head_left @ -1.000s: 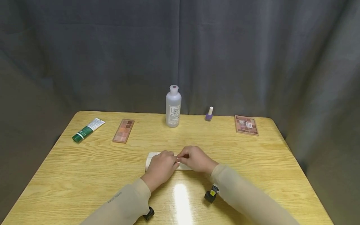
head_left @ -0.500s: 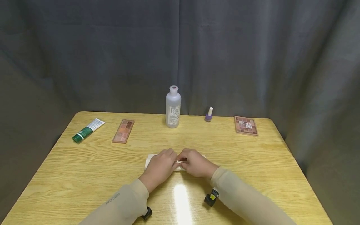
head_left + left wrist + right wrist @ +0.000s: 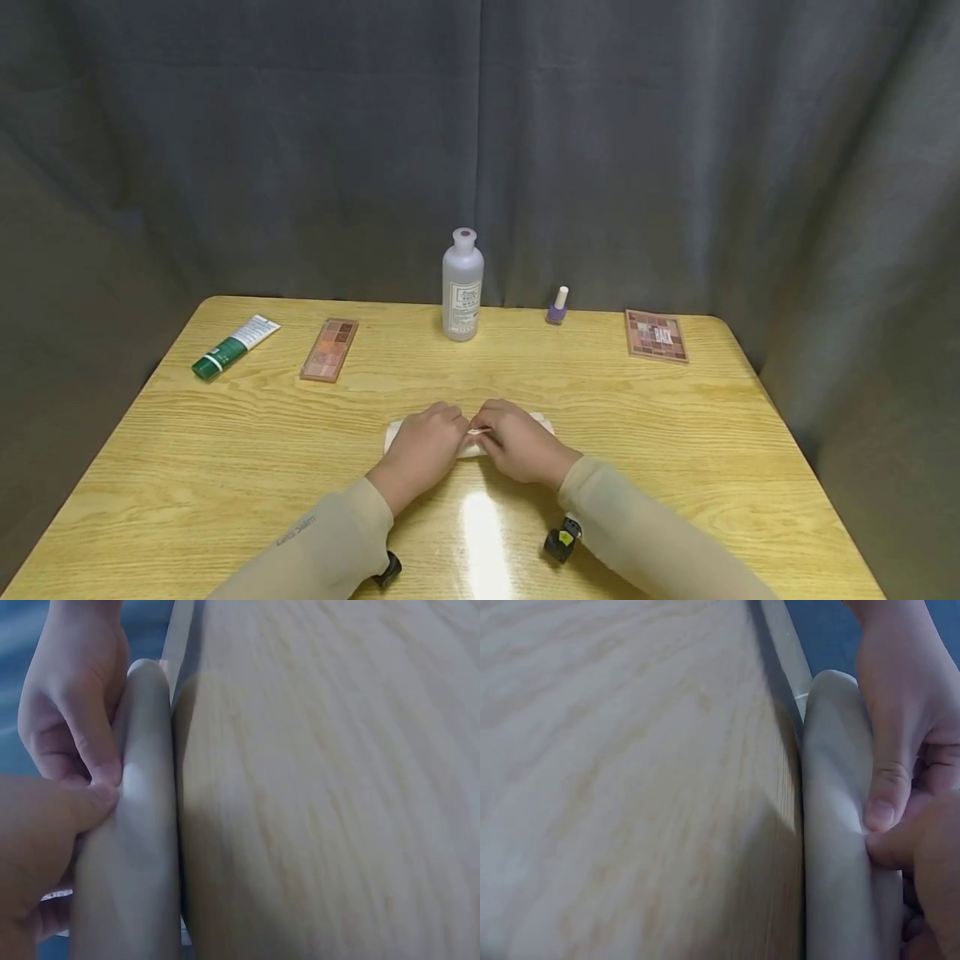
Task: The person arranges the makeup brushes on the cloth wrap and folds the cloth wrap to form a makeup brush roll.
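A white cloth (image 3: 392, 432) lies folded into a long roll at the middle of the wooden table (image 3: 675, 433). My left hand (image 3: 448, 427) and right hand (image 3: 489, 427) meet over its middle, and its ends stick out on both sides. In the left wrist view, the left thumb and a finger of the other hand pinch the rounded fold of the cloth (image 3: 146, 847). The right wrist view shows the same pinch on the cloth (image 3: 840, 825) from the other side, with fingertips pressed into the fold.
Along the table's far edge stand a green tube (image 3: 234, 346), an eyeshadow palette (image 3: 329, 349), a clear bottle (image 3: 462, 285), a small purple nail polish bottle (image 3: 557, 305) and a second palette (image 3: 657, 334). A dark grey curtain hangs behind.
Both hands have drawn slightly toward me while staying together on the cloth. The cloth now looks narrower, and its right end shows past the right hand.
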{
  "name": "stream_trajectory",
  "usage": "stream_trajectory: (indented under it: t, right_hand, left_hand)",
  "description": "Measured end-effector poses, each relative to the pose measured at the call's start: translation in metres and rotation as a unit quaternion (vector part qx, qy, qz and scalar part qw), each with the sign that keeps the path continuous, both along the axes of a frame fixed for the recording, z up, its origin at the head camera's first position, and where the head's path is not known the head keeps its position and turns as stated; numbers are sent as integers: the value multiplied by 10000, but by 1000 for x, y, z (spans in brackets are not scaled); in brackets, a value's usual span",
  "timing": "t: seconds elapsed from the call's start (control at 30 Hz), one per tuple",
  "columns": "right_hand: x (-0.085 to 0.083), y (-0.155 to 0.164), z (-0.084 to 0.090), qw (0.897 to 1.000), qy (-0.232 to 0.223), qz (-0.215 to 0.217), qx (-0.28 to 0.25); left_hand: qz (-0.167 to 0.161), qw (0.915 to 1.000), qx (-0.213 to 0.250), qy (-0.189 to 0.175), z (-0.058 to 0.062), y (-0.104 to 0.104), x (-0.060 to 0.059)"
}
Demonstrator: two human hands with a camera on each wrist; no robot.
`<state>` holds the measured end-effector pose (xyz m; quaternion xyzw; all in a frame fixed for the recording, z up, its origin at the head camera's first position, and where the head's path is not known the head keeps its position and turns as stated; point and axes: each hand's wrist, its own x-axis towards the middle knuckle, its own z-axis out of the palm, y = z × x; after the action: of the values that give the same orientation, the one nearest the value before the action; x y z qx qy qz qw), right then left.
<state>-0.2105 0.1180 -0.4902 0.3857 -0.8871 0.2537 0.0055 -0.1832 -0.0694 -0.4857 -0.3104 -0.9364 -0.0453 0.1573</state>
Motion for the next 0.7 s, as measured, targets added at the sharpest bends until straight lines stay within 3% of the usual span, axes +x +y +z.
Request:
stream_trajectory:
  t: [0.13,0.37,0.7]
  right_hand:
    - [3,2,5,9998,168,-66,34]
    - [7,4,11,9980,520,117,336]
    - [5,12,1,9944,899,112,545]
  left_hand:
    - [-95,9999,62,-48,1,-2,-2]
    - [-12,9905,531,-1271,7,-11,-4]
    - [193,9894,368,-1394,-1,-18,-4]
